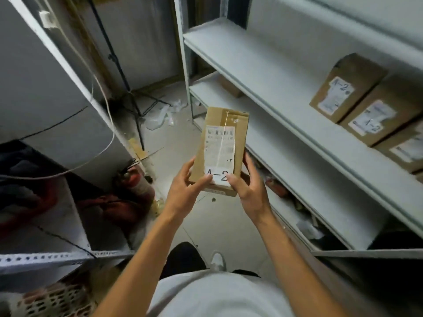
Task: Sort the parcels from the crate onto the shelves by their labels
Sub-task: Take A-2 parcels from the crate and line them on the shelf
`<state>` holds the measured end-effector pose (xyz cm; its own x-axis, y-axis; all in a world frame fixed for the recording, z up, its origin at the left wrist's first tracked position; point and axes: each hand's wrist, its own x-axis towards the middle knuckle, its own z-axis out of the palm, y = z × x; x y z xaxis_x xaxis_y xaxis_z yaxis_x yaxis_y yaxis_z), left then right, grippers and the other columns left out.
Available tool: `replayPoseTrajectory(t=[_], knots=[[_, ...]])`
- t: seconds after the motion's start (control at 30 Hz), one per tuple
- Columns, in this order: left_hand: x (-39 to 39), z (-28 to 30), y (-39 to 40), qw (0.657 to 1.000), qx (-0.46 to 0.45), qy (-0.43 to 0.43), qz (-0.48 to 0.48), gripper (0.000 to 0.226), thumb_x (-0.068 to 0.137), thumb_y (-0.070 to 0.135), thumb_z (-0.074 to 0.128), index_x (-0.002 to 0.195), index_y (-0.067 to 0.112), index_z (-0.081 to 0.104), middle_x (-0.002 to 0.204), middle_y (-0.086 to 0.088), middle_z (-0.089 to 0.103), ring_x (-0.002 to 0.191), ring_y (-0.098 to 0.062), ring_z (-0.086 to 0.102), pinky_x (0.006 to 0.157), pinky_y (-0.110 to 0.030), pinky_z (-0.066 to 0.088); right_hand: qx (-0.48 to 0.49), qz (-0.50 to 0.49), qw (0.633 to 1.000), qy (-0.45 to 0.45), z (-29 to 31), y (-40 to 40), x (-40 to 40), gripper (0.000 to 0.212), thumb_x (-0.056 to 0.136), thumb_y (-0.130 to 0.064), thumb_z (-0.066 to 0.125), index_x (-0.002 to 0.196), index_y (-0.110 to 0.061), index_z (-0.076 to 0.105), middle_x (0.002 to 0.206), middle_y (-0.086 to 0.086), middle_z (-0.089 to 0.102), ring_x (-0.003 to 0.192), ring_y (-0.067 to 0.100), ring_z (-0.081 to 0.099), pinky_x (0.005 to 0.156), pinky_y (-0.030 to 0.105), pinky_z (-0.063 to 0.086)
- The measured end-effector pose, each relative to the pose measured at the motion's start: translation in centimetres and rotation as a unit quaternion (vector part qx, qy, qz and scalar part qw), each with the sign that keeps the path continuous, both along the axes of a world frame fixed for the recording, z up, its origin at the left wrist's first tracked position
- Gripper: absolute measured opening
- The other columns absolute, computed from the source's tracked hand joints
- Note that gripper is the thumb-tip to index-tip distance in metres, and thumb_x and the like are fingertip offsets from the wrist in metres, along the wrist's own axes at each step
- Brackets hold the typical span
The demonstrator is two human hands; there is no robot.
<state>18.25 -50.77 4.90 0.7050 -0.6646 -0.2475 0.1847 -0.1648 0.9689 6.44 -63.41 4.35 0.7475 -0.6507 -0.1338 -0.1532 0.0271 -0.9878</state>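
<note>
Leftmost, the left hand (185, 182) grips the near left corner of a slim brown cardboard parcel with a white shipping label marked A-2 (220, 149), thumb laid over the label's lower edge. The parcel sits between both hands above the floor, its long axis pointing away from the person. The right hand (248, 186) clasps the near right corner, thumb on the label, fingers curled round the side edge. Further right and higher, the pale grey metal shelf (263, 72) carries a row of brown cardboard boxes with A-2 labels (348, 88). That row lies up and to the right of the hands, so the right hand is nearer it, and the move probably calls for a reach that way.
</note>
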Motion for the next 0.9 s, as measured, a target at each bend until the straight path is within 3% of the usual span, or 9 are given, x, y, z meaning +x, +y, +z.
replayPoseTrajectory(t=[0.13, 0.2, 0.33, 0.5, 0.63, 0.77, 0.83, 0.9], knots=[[0.6, -0.5, -3.7, 0.999, 0.003, 0.016, -0.039, 0.040, 0.088, 0.017, 0.072, 0.126, 0.020, 0.056, 0.114, 0.004, 0.069, 0.101, -0.011, 0.070, 0.072, -0.021, 0.057, 0.004, -0.082, 0.996, 0.022, -0.8, -2.5, -1.2, 0.063, 0.091, -0.039, 0.063, 0.148, -0.043, 0.037, 0.137, -0.009, 0.061, 0.116, 0.012, 0.066, 0.089, 0.037, 0.060], [1.2, -1.0, -5.6, 0.998, 0.009, 0.025, -0.058, 0.038, 0.087, 0.019, 0.073, 0.122, 0.020, 0.059, 0.115, 0.002, 0.070, 0.103, -0.014, 0.070, 0.074, -0.026, 0.059, 0.006, -0.115, 0.993, 0.027, -1.1, -3.5, -1.3, 0.057, 0.095, -0.032, 0.061, 0.146, -0.043, 0.039, 0.132, -0.010, 0.064, 0.112, 0.012, 0.068, 0.084, 0.032, 0.060], [3.4, -2.1, -9.0, 0.996, 0.023, 0.029, -0.086, 0.041, 0.077, 0.028, 0.067, 0.118, 0.027, 0.061, 0.119, 0.001, 0.070, 0.110, -0.018, 0.068, 0.083, -0.043, 0.060, 0.000, -0.156, 0.986, 0.057, -1.9, -5.9, 0.1, 0.058, 0.099, -0.025, 0.057, 0.152, -0.036, 0.036, 0.130, -0.006, 0.066, 0.108, 0.012, 0.070, 0.084, 0.036, 0.061], [8.4, -2.1, -12.5, 0.992, 0.001, 0.033, -0.120, 0.042, 0.091, 0.004, 0.064, 0.129, 0.020, 0.056, 0.120, 0.007, 0.066, 0.114, -0.013, 0.064, 0.077, -0.020, 0.057, -0.030, -0.165, 0.981, 0.098, -1.0, -9.3, 4.5, 0.059, 0.098, -0.025, 0.059, 0.153, -0.033, 0.037, 0.129, -0.013, 0.059, 0.102, -0.016, 0.061, 0.077, 0.015, 0.056], [13.3, -2.3, -15.3, 0.984, 0.000, 0.027, -0.178, 0.056, 0.087, 0.020, 0.069, 0.139, 0.027, 0.052, 0.132, 0.005, 0.063, 0.124, -0.015, 0.059, 0.093, -0.033, 0.056, -0.063, -0.144, 0.978, 0.137, -0.6, -11.3, 7.6, 0.074, 0.084, -0.042, 0.069, 0.149, -0.048, 0.033, 0.140, -0.010, 0.049, 0.129, 0.008, 0.052, 0.098, 0.040, 0.056], [17.0, -1.3, -18.8, 0.966, 0.008, -0.033, -0.257, 0.062, 0.085, 0.027, 0.074, 0.140, 0.037, 0.046, 0.131, 0.019, 0.058, 0.128, -0.007, 0.053, 0.096, -0.026, 0.054, -0.077, -0.139, 0.976, 0.152, 0.0, -13.5, 9.8, 0.084, 0.078, -0.039, 0.075, 0.147, -0.050, 0.029, 0.142, -0.015, 0.051, 0.131, 0.003, 0.048, 0.101, 0.035, 0.050], [18.3, -0.9, -20.5, 0.951, 0.016, -0.051, -0.304, 0.077, 0.078, 0.042, 0.077, 0.146, 0.036, 0.042, 0.135, 0.016, 0.057, 0.125, -0.008, 0.057, 0.096, -0.031, 0.054, -0.073, -0.147, 0.975, 0.153, 0.0, -14.7, 10.2, 0.091, 0.077, -0.040, 0.076, 0.152, -0.045, 0.025, 0.146, -0.013, 0.049, 0.134, 0.006, 0.047, 0.104, 0.040, 0.049], [19.0, -1.1, -22.1, 0.941, 0.025, -0.046, -0.333, 0.084, 0.078, 0.040, 0.080, 0.151, 0.033, 0.037, 0.137, 0.009, 0.057, 0.120, -0.012, 0.062, 0.095, -0.036, 0.056, -0.064, -0.163, 0.972, 0.156, -0.1, -15.8, 10.4, 0.095, 0.077, -0.038, 0.077, 0.155, -0.041, 0.022, 0.147, -0.012, 0.050, 0.134, 0.007, 0.047, 0.103, 0.036, 0.049]])
